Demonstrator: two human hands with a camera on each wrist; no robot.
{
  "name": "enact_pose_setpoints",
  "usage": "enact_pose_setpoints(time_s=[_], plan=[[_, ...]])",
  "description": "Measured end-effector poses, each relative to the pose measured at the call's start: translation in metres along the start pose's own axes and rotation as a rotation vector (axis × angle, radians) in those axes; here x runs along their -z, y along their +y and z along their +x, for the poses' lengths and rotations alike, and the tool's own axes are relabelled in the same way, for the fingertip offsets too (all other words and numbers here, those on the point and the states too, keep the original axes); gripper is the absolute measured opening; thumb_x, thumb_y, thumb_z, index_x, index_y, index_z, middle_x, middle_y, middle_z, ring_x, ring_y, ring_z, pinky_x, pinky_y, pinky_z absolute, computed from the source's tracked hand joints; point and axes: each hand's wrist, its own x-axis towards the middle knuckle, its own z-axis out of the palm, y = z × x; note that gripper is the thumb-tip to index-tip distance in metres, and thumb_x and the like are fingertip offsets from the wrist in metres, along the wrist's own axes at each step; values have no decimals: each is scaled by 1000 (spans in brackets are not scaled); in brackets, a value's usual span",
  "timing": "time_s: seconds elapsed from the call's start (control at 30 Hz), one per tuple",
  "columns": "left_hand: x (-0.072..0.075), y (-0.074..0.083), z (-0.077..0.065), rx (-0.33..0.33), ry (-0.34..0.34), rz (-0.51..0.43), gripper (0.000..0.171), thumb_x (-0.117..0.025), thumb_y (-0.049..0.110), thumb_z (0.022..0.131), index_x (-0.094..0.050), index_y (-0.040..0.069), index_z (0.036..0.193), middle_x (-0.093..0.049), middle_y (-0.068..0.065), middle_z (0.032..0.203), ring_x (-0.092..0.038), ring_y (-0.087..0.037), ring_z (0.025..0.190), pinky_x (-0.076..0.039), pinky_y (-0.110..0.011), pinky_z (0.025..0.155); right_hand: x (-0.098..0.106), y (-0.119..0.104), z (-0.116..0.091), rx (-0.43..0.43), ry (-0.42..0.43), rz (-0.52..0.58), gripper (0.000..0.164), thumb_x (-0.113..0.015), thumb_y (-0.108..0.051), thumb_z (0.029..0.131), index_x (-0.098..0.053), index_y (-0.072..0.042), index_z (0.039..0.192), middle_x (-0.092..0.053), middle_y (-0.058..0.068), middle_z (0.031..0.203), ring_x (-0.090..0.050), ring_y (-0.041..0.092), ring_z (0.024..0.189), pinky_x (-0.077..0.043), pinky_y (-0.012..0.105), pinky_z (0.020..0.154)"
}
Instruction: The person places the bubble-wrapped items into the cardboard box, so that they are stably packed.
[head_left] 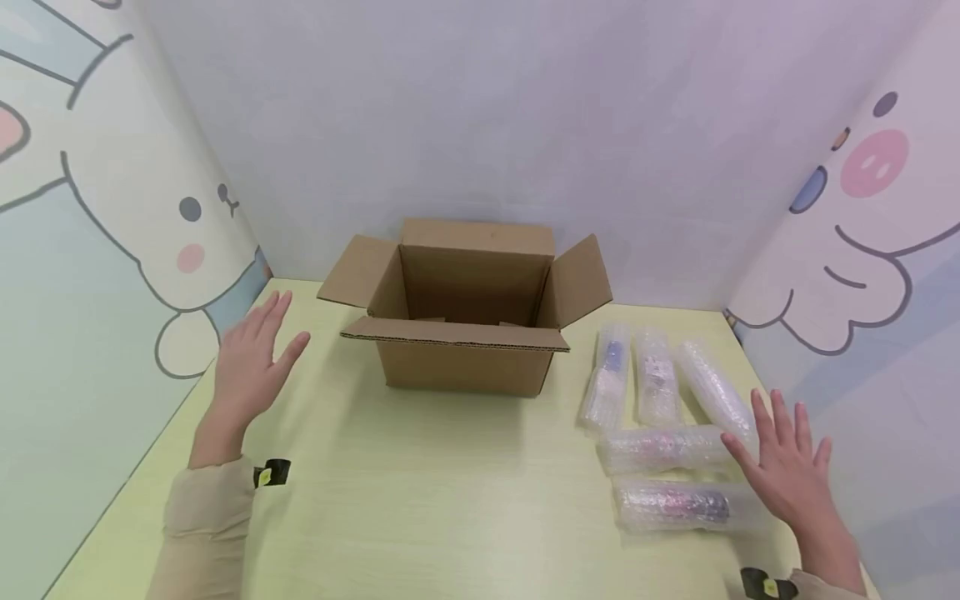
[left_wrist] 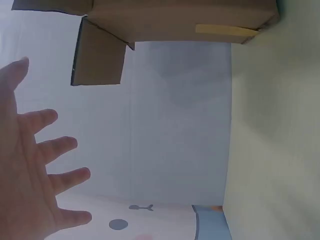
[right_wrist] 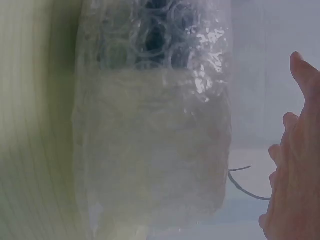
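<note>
An open cardboard box (head_left: 457,367) stands at the back middle of the table, its flaps spread outward. To its left my left hand (head_left: 251,358) is raised with the fingers extended, apart from the box; the left wrist view shows the same hand (left_wrist: 30,170) holding nothing. Several bubble-wrapped items lie at the right, including a nearest wrapped bundle (head_left: 675,506) with pink and dark contents. My right hand (head_left: 791,471) hovers beside these bundles, fingers spread and holding nothing. Close up in the right wrist view is a bubble-wrapped bundle (right_wrist: 155,125); what is inside it is blurred.
The pale yellow table (head_left: 420,500) meets a plain wall (head_left: 480,125) at the back. Cartoon-printed side walls (head_left: 90,333) rise at left and right. Three wrapped bundles stand in a row behind two crosswise ones, among them a slanted roll (head_left: 716,387).
</note>
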Motion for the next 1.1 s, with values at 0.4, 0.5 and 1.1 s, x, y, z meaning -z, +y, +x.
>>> enact_pose_setpoints(time_s=[0.4, 0.5, 1.1], plan=[[12, 35, 25, -71, 41, -122, 64, -41, 50, 101, -39, 7, 148, -37, -20, 153, -33, -47, 138, -18, -68, 109, -4, -1, -3, 1, -6, 20, 78, -42, -44, 101, 7, -19, 157, 18, 13, 162, 26, 39, 145, 20, 76, 100], [15, 41, 30, -86, 21, -120, 64, -43, 50, 100, -40, 6, 147, -38, -20, 152, -33, -46, 138, -18, -69, 108, -4, -1, -3, 2, -4, 21, 78, -42, -44, 101, 7, -19, 157, 18, 12, 162, 26, 39, 145, 20, 76, 100], [16, 61, 51, -66, -270, -170, 66, -47, 48, 99, -35, 8, 150, -33, -14, 157, -26, -39, 145, -22, -58, 115, -2, -18, 5, 84, 88, 31, 68, -52, -32, 100, -19, -9, 155, -41, 37, 139, -42, 59, 115, -35, 70, 88]])
